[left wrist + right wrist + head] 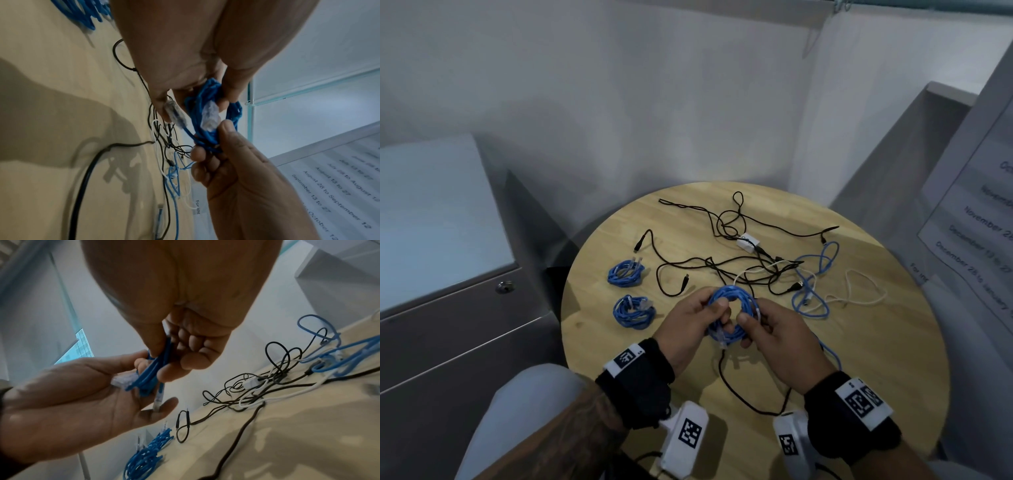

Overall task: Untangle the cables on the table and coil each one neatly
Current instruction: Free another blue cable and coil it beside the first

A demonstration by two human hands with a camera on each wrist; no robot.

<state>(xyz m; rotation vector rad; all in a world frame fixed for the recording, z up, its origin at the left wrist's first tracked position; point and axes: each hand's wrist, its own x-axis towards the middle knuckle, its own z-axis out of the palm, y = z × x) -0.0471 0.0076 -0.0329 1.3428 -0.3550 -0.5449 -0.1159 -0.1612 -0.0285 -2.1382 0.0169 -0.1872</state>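
Observation:
A coil of blue network cable [734, 311] [207, 116] [153, 369] hangs above the round wooden table [859, 359], held between both hands. My left hand [688, 325] [72, 394] grips its left side, and its clear plugs [209, 118] show by the fingers. My right hand [774, 335] [236, 170] pinches the right side between thumb and fingers. Two finished blue coils [626, 272] [634, 311] lie at the table's left. A tangle of black cables [739, 253], a white cable [852, 294] and a lighter blue cable [815, 284] lies beyond the hands.
A small white adapter box [748, 242] sits in the tangle. A thick black cable [753, 394] loops on the table near my wrists. A grey cabinet [448, 257] stands at the left, and a printed sign [979, 222] leans at the right.

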